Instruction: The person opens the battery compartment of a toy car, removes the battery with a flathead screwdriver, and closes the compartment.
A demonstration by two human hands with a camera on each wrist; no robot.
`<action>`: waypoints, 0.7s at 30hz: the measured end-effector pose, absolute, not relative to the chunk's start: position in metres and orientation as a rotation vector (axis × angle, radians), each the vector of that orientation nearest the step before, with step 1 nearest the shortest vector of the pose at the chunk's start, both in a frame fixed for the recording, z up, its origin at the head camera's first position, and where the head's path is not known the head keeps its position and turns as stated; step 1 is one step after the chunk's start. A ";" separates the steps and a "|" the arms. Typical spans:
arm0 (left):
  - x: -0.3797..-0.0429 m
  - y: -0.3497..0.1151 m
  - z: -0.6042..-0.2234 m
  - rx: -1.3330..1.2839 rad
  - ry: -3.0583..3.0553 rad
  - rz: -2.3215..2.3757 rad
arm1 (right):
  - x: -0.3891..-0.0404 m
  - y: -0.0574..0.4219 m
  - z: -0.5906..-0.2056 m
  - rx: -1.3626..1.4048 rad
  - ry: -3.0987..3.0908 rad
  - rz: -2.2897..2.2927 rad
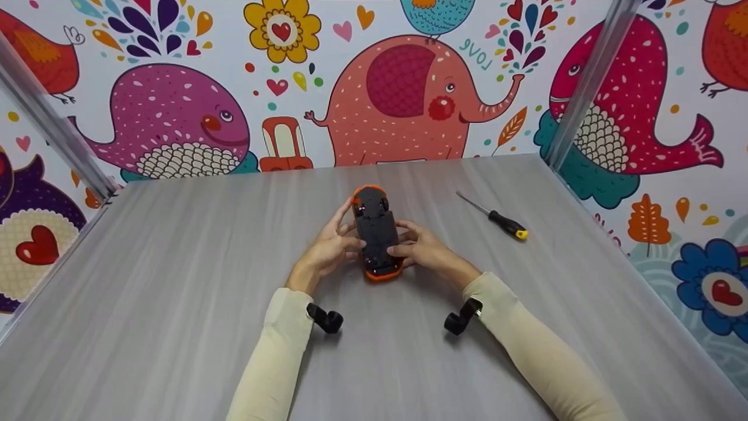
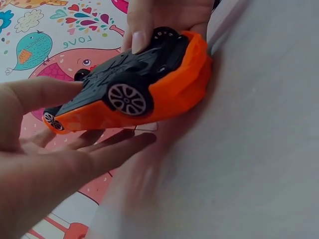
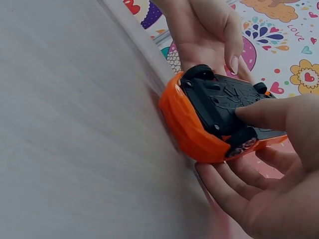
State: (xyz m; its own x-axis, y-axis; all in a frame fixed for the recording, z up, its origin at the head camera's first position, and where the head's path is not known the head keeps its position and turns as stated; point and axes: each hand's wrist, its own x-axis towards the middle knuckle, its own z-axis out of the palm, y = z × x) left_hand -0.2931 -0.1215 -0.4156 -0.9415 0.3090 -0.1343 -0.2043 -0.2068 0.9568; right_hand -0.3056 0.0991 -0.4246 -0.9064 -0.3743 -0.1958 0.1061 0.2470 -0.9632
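Left hand looms largest in its own wrist view, thumb laid along the edge of the black underside, fingers stretched beneath: it's pinching the orange toy car! Right hand answers from the other side, thumb pressing the underside close to a wheel, fingers below against the orange body, so that's a hold as well.

And the car is upside down, wheels up, right between the two hands over the middle of the table; whether its near end touches the surface, I can't tell. Look at the long axis: almost straight away from the person, far end leaning slightly left, near end slightly right, underside facing the head camera. Which end is the nose? Can't call it.

Outward now: pale sleeves on both forearms, a black wrist camera at each cuff. Right of the car, well apart from the hands, lies a screwdriver, yellow-ended black handle toward the person, shaft pointing away and leftward. Beyond the table's far edge, the printed wall: a coral elephant in the middle, a purple whale at left.
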 end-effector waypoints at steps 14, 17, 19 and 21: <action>-0.290 -0.119 -0.423 0.177 1.751 2.104 | -0.306 0.100 -0.426 -0.255 2.116 -1.741; -0.290 -0.119 -0.425 0.184 1.728 2.100 | -0.306 0.099 -0.426 -0.268 2.101 -1.757; -0.291 -0.119 -0.425 0.185 1.713 2.105 | -0.306 0.099 -0.426 -0.271 2.097 -1.765; -0.291 -0.119 -0.426 0.178 1.708 2.111 | -0.306 0.099 -0.426 -0.269 2.102 -1.763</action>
